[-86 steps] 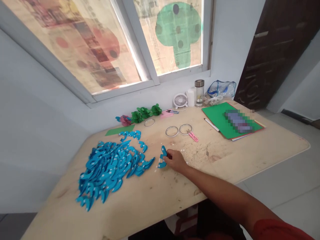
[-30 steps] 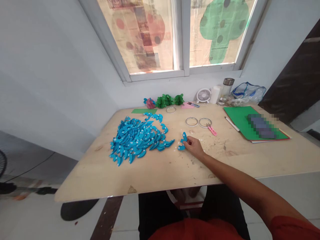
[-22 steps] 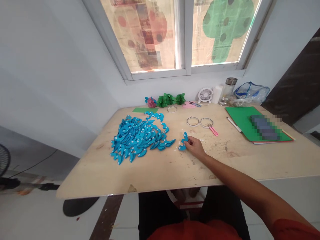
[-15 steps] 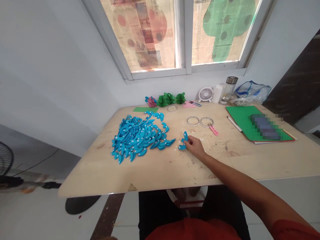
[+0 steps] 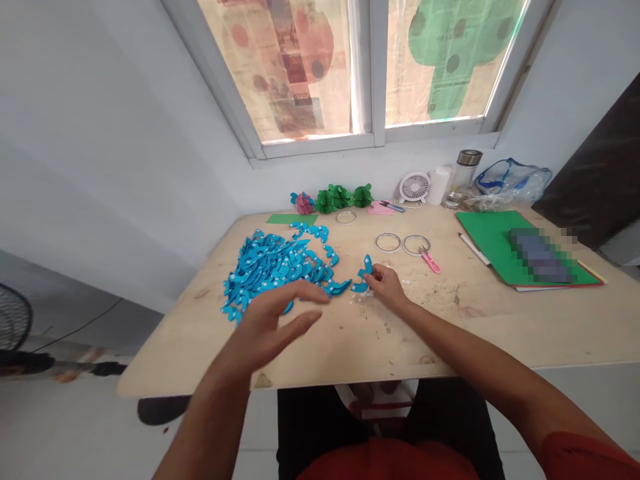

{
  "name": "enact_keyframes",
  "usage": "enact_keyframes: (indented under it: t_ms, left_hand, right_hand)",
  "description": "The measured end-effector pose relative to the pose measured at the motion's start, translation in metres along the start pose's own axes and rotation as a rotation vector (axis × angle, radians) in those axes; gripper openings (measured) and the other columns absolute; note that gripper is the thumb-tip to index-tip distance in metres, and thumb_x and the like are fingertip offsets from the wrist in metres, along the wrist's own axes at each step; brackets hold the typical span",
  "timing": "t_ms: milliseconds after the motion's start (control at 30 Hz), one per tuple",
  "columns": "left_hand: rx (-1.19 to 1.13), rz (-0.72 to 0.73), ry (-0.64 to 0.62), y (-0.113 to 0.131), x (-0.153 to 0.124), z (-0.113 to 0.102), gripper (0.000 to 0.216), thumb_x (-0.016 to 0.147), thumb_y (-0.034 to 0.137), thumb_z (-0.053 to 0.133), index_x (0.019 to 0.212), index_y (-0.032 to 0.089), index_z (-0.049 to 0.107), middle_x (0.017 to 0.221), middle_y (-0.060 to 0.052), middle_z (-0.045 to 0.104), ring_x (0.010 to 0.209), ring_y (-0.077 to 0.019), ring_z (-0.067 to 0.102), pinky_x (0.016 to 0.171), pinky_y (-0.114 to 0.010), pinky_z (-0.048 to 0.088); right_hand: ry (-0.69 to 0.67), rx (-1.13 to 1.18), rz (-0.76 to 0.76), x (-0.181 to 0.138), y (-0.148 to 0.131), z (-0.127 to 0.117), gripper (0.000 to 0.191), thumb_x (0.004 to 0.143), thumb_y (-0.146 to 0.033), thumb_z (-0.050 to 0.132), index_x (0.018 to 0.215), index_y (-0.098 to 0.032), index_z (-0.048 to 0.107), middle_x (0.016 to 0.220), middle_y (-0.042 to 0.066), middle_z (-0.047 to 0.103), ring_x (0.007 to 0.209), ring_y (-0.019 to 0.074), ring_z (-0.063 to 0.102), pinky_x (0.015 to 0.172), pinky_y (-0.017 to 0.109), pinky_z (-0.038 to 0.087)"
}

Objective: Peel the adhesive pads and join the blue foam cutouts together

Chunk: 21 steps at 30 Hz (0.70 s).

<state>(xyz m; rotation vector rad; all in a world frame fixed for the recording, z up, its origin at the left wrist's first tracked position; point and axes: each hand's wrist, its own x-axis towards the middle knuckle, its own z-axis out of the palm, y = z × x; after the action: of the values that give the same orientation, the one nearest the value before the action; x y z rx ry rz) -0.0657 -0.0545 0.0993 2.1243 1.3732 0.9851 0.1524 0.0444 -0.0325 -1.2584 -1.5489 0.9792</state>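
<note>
My right hand (image 5: pixel 384 285) rests on the wooden table (image 5: pixel 350 333), its fingers pinched on a small curved blue paper piece (image 5: pixel 362 277). A big heap of the same blue pieces (image 5: pixel 273 267) lies just to the left of it. My left hand (image 5: pixel 270 323) hovers above the table's near side, in front of the heap, fingers stretched out and holding nothing.
Two metal rings (image 5: pixel 401 243) and pink scissors (image 5: pixel 430 260) lie behind my right hand. A green folder (image 5: pixel 495 240) sits at the right. Green paper flowers (image 5: pixel 343 197), a small white fan (image 5: pixel 415 186), a jar (image 5: pixel 465 172) and a plastic bag (image 5: pixel 513 180) line the wall.
My left arm has come up into view and reaches over the table toward the heap. The right hand keeps its pinch on the blue piece, barely shifted.
</note>
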Motion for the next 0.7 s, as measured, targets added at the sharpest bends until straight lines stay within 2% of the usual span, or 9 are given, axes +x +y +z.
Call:
enact_keyframes:
  t_ms: [33,100,167,300,467,700]
  left_hand:
    - [0.037,-0.003,-0.095,-0.008,0.008,0.006,0.016,0.081,0.032,0.056,0.091,0.022,0.065,0.093,-0.004,0.067,0.084,-0.0178,0.061,0.076,-0.031,0.050]
    - [0.149,-0.056,-0.112,-0.029,0.026,0.023,0.016,0.081,0.027,0.053,0.088,0.019,0.065,0.086,-0.004,0.068,0.077,-0.0178,0.062,0.072,-0.031,0.050]
    - [0.254,-0.075,-0.157,-0.053,0.041,0.043,0.020,0.078,0.023,0.054,0.095,0.018,0.064,0.094,-0.006,0.068,0.081,-0.0190,0.063,0.075,-0.032,0.049]
    - [0.441,0.003,-0.258,-0.088,0.055,0.072,0.028,0.070,0.015,0.059,0.098,0.019,0.064,0.104,-0.009,0.065,0.099,-0.0244,0.058,0.085,-0.034,0.045]
    - [0.511,-0.074,-0.360,-0.096,0.059,0.076,0.022,0.066,0.007,0.055,0.082,0.019,0.064,0.087,-0.006,0.065,0.086,-0.0228,0.060,0.072,-0.030,0.044]
    - [0.453,-0.145,-0.342,-0.094,0.063,0.076,0.012,0.065,0.011,0.056,0.072,0.019,0.061,0.075,-0.003,0.063,0.074,-0.0188,0.058,0.062,-0.026,0.040]
  right_hand:
    - [-0.007,0.010,-0.004,0.003,-0.001,0.002,0.025,0.072,-0.039,0.056,0.059,-0.019,0.050,0.050,-0.004,0.047,0.048,0.0107,0.043,0.046,0.022,0.029]
    - [-0.023,0.022,-0.013,0.008,-0.001,0.007,0.025,0.072,-0.039,0.056,0.059,-0.019,0.052,0.050,-0.004,0.049,0.049,0.0110,0.044,0.047,0.022,0.030]
    - [-0.031,0.028,-0.016,0.011,0.002,0.010,0.024,0.072,-0.038,0.057,0.058,-0.019,0.052,0.049,-0.004,0.049,0.049,0.0112,0.044,0.047,0.022,0.030]
    - [-0.063,0.052,-0.016,0.012,0.012,0.012,0.025,0.072,-0.039,0.057,0.058,-0.019,0.050,0.047,-0.005,0.046,0.047,0.0103,0.042,0.045,0.022,0.028]
    - [-0.094,0.071,-0.035,0.011,0.018,0.012,0.024,0.072,-0.035,0.058,0.059,-0.019,0.047,0.048,-0.006,0.040,0.045,0.0086,0.036,0.044,0.021,0.027]
    - [-0.104,0.160,0.016,0.012,0.017,0.011,0.020,0.073,-0.035,0.058,0.064,-0.018,0.052,0.050,-0.005,0.043,0.046,0.0090,0.037,0.044,0.021,0.028]
